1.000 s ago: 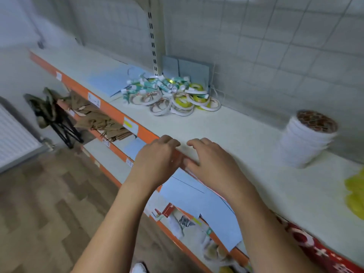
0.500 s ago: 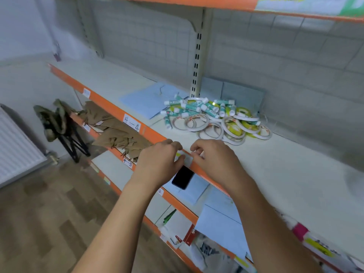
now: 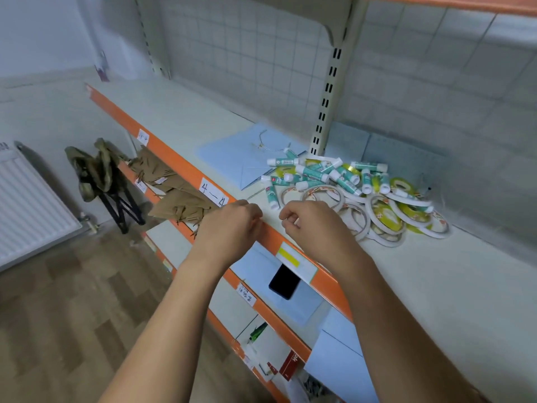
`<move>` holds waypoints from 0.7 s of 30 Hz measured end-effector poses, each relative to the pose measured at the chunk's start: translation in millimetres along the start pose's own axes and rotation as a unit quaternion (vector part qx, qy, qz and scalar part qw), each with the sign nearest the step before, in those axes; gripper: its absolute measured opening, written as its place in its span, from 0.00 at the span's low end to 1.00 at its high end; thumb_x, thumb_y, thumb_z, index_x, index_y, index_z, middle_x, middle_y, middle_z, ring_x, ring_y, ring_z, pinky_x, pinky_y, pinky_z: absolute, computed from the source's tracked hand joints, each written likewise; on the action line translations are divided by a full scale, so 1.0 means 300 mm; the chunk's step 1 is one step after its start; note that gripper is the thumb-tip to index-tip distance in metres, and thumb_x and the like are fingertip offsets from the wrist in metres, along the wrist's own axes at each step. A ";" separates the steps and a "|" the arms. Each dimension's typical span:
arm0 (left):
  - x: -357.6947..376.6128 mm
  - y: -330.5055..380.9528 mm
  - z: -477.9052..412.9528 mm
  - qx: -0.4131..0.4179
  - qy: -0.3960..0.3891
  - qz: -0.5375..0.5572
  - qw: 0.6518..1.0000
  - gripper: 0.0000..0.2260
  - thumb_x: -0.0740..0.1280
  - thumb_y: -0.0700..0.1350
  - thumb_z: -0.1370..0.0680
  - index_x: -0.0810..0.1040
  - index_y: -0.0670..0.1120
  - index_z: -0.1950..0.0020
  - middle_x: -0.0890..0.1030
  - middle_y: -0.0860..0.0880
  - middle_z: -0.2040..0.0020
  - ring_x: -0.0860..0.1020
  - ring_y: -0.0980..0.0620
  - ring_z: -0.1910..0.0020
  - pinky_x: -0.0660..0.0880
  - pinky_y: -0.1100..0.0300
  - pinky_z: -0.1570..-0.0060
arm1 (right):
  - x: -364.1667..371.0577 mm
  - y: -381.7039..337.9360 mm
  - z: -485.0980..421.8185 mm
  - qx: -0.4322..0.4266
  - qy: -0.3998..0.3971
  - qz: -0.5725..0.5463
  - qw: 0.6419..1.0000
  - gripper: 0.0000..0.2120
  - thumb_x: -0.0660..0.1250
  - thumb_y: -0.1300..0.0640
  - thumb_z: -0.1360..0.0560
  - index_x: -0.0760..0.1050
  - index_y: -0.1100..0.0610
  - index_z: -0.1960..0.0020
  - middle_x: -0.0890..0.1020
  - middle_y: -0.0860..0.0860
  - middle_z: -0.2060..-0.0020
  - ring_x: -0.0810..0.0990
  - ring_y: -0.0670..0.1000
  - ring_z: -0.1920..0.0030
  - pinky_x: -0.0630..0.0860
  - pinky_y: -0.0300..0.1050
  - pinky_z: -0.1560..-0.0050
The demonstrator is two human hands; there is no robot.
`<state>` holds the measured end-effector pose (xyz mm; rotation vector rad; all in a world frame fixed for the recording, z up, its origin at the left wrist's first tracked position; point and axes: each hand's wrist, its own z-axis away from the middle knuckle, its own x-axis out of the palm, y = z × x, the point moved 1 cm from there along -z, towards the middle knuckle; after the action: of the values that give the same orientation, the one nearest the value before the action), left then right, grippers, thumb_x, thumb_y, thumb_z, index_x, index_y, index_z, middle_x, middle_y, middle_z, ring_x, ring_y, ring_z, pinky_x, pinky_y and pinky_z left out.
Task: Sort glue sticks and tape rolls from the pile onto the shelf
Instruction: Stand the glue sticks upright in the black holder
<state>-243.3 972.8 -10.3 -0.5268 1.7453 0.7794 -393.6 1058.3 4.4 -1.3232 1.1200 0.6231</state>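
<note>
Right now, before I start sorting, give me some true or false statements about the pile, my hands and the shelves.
1. The glue sticks and tape rolls lie mixed in one pile on the shelf. True.
2. The right hand holds a glue stick. False: it is curled, with nothing seen in it.
3. A black phone lies on the lower shelf. True.
4. The pile sits left of the blue sheet. False: it is to the sheet's right, overlapping its corner.
5. The left hand rests on the pile. False: it is at the shelf's front edge, apart from the pile.
</note>
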 end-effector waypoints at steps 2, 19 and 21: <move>0.012 -0.013 -0.049 0.003 0.001 0.004 1.000 0.11 0.60 0.46 0.21 0.78 0.53 0.42 0.78 0.53 0.46 0.78 0.48 0.47 0.76 0.54 0.58 | 0.006 0.019 -0.029 0.010 0.002 -0.001 1.000 0.07 0.65 0.56 0.22 0.81 0.53 0.48 0.82 0.49 0.57 0.80 0.51 0.55 0.79 0.51 0.53; 0.114 -0.098 -0.463 0.285 -0.047 -0.015 0.957 0.18 0.64 0.38 0.29 0.80 0.55 0.44 0.80 0.57 0.43 0.72 0.50 0.41 0.68 0.55 0.49 | 0.031 0.069 -0.329 0.166 0.118 0.090 0.975 0.10 0.60 0.57 0.21 0.80 0.56 0.49 0.82 0.53 0.52 0.79 0.55 0.51 0.77 0.52 0.51; 0.109 -0.107 -0.485 0.307 -0.062 0.006 0.950 0.18 0.65 0.38 0.29 0.81 0.55 0.44 0.80 0.56 0.43 0.72 0.50 0.40 0.69 0.53 0.49 | 0.034 0.078 -0.369 0.181 0.137 0.117 0.967 0.10 0.61 0.60 0.21 0.79 0.57 0.45 0.80 0.55 0.48 0.77 0.57 0.47 0.75 0.53 0.47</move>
<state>-327.1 845.8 -22.3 -0.0425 1.7579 0.2368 -441.0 955.4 -1.1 -0.9870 1.5517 0.3841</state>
